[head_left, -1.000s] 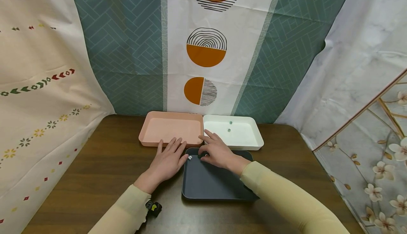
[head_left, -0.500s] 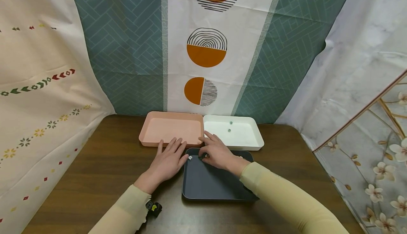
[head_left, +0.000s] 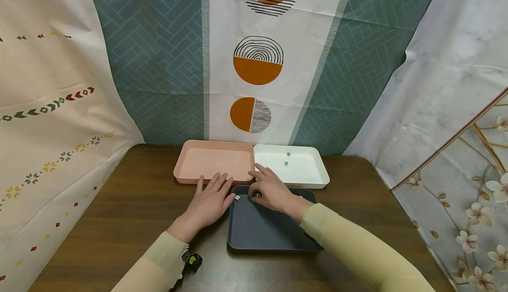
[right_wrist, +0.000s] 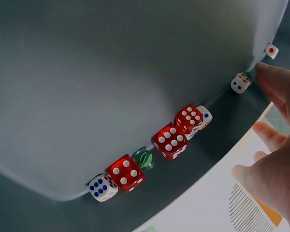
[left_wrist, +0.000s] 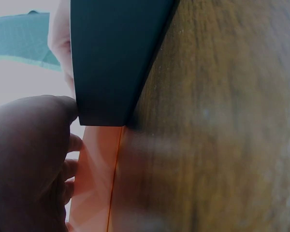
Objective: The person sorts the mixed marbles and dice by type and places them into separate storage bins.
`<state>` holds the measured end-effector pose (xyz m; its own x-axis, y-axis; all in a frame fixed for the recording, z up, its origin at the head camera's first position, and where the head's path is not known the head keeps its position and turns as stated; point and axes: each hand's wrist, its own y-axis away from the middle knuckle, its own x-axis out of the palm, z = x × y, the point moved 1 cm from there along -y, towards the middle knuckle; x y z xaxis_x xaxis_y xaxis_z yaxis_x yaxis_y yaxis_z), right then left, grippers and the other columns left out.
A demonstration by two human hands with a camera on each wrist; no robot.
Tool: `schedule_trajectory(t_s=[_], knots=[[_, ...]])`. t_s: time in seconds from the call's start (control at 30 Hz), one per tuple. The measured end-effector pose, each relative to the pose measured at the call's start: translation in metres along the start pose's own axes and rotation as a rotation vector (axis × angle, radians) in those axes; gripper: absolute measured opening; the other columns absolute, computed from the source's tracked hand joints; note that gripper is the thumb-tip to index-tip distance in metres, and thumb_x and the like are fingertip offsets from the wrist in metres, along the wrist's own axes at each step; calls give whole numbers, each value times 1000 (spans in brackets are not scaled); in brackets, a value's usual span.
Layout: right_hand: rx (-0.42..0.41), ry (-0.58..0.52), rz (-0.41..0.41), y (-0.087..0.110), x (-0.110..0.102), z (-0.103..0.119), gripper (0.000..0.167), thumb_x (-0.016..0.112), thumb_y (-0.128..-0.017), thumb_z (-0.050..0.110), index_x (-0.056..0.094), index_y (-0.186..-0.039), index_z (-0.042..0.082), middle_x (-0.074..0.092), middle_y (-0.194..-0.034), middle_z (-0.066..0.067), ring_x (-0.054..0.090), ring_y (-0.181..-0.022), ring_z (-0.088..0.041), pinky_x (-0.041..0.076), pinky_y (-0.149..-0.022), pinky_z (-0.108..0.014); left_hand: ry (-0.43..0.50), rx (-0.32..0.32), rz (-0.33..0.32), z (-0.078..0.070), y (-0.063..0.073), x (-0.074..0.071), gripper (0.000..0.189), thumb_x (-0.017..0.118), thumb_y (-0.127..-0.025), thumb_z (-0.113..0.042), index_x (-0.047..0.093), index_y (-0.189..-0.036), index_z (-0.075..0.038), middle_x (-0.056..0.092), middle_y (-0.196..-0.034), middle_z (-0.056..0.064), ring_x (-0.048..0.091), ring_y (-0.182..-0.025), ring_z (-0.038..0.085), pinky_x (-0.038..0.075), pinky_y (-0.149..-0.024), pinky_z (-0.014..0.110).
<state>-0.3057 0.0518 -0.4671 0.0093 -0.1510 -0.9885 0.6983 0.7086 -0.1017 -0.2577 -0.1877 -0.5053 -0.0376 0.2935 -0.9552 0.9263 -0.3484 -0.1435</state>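
Note:
My right hand (head_left: 271, 192) reaches over the far edge of the dark grey tray (head_left: 274, 232), thumb and index finger pinched at a green marble (right_wrist: 249, 75). The marble is mostly hidden by the fingertips and a small white die (right_wrist: 240, 83) beside it. Another white die (head_left: 237, 197) lies in the tray's far left corner, close to my left thumb. Flat and spread, my left hand (head_left: 208, 206) has its thumb against the tray's left side, as the left wrist view shows. Its other fingertips reach the near rim of the pink tray (head_left: 180, 168).
Along the dark tray's far wall, the right wrist view shows several red dice (right_wrist: 126, 173), more white dice (right_wrist: 103, 187) and a swirled green marble (right_wrist: 144, 158). Behind stands a white tray (head_left: 313, 181) holding two small greenish marbles (head_left: 286, 163). All trays rest on a wooden table (head_left: 131, 204).
Both hands stay almost in place. The small die by my right fingertips has turned slightly, its visible spot changing from reddish to pale.

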Motion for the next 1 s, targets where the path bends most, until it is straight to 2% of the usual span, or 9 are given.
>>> schedule_trajectory(t_s=[0.5,0.8,1.0], knots=[[17,-113,-86,14,-16,-9,13,89,-96,24,85,-108,20,56,-162,-17,26,-165,-40,26,-132,-57,2,-8,13,-1,1,-1,66,48,-117,-50,44,-171,-12,33,-179,14,22,-168,37,3,-128,75],[75,-198,-140,28,-31,-15,13,87,-98,20,85,-111,17,54,-164,-16,25,-166,-40,26,-131,-61,7,-4,6,-1,1,-1,65,49,-117,-49,44,-170,-11,33,-178,15,22,-167,37,3,-129,75],[111,-211,-164,33,-38,-22,10,86,-99,19,84,-108,16,54,-164,-16,24,-166,-40,25,-131,-61,10,-5,13,-2,1,-1,66,49,-117,-50,43,-171,-11,32,-179,15,21,-168,37,0,-129,75]])
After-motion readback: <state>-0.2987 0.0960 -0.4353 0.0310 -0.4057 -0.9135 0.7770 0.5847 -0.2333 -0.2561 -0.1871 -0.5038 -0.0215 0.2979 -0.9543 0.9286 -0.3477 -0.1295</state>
